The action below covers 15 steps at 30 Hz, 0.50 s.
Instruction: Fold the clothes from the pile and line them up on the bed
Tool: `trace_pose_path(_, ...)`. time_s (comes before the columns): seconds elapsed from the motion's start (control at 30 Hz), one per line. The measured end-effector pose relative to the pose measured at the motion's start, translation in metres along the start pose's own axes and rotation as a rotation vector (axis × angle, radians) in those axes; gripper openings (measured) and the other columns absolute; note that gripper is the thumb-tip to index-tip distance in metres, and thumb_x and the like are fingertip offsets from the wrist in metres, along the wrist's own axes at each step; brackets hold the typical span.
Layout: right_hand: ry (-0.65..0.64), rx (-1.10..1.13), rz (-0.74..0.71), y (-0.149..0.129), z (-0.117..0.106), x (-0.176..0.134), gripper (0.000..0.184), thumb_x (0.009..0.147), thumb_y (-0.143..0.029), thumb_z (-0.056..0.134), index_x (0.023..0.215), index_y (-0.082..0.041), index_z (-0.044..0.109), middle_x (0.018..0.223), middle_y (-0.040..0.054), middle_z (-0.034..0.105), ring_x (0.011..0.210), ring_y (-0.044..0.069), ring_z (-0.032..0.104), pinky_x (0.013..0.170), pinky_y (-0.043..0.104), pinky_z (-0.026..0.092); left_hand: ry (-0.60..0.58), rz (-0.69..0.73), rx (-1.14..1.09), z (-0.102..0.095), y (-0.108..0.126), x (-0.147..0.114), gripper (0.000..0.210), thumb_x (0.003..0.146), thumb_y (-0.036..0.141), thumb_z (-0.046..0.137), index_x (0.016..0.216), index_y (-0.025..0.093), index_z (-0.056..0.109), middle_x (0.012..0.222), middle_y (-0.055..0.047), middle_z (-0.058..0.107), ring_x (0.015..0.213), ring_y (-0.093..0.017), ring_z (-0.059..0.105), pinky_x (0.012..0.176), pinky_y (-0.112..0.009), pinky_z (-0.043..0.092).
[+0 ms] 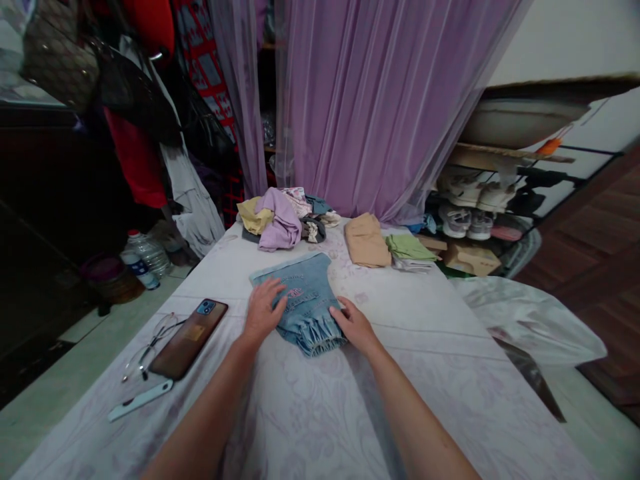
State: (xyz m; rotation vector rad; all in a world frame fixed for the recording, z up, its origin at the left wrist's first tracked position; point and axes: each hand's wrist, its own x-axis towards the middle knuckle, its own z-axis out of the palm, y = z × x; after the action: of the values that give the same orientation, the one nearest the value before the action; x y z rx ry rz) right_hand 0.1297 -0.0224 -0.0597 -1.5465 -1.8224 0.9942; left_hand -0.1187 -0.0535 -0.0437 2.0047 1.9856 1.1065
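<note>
A folded blue denim garment [305, 300] lies flat on the bed in front of me, with pink and raised lettering on it and a gathered edge nearest me. My left hand [265, 308] rests on its left side, fingers spread and open. At the right edge, my right hand [354, 323] touches the denim with its fingers apart; some of those fingertips are hard to make out. Beyond the denim are a folded tan garment [367, 240] and a small stack topped by a green folded cloth [411, 247].
A loose clothes pile with a lilac garment [281, 220] sits at the far left of the bed [430, 400]. On the near left lie a phone [190, 339], eyeglasses [150, 350] and a pale blue-handled object [141, 401]. A purple curtain [380, 100] hangs behind; a shoe rack [470, 193] stands right.
</note>
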Motion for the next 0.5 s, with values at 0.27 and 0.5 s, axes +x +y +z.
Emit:
trace_pose_path(0.27, -0.068, -0.162, -0.012, -0.001, -0.007, 0.004, 0.053, 0.086, -0.040, 0.052, 0.137, -0.024, 0.049, 0.084, 0.0007, 0.071, 0.076, 0.019, 0.067, 0.070, 0.029, 0.051, -0.525, 0.207, -0.076, -0.011, 0.024, -0.045, 0.048, 0.089, 0.047, 0.052, 0.132, 0.026, 0.057, 0.136, -0.007, 0.061, 0.136, -0.023, 0.045, 0.119, -0.052, 0.018)
trace_pose_path(0.5, -0.218, 0.331, -0.118, 0.016, -0.009, -0.012, 0.064, 0.085, -0.035, 0.054, 0.146, -0.028, 0.036, 0.110, 0.0053, 0.071, 0.092, 0.020, 0.069, 0.076, 0.033, 0.054, -0.627, 0.248, -0.018, -0.015, 0.021, -0.043, 0.083, 0.070, 0.046, 0.074, 0.143, 0.020, 0.044, 0.147, -0.015, 0.048, 0.142, -0.031, 0.035, 0.118, -0.057, 0.011)
